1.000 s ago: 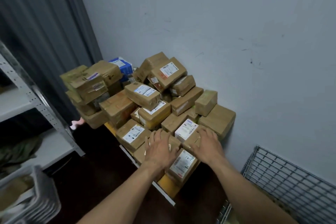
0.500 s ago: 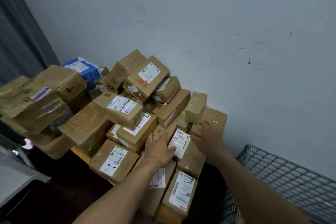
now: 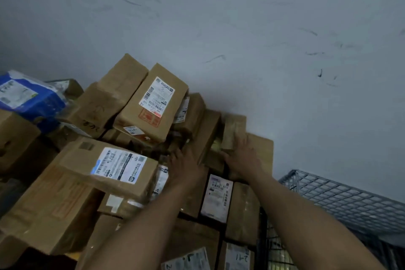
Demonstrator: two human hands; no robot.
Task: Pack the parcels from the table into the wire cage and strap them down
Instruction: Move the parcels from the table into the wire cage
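Grey wall (image 3: 241, 28) behind parcels (image 3: 114, 166), left hand (image 3: 186, 166) flat among them, right hand (image 3: 243, 155), grip open, on a small taped parcel (image 3: 232, 127).

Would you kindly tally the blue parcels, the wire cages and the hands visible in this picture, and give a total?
Blue parcel: 1
Wire cage: 1
Hands: 2, the left hand and the right hand
Total: 4
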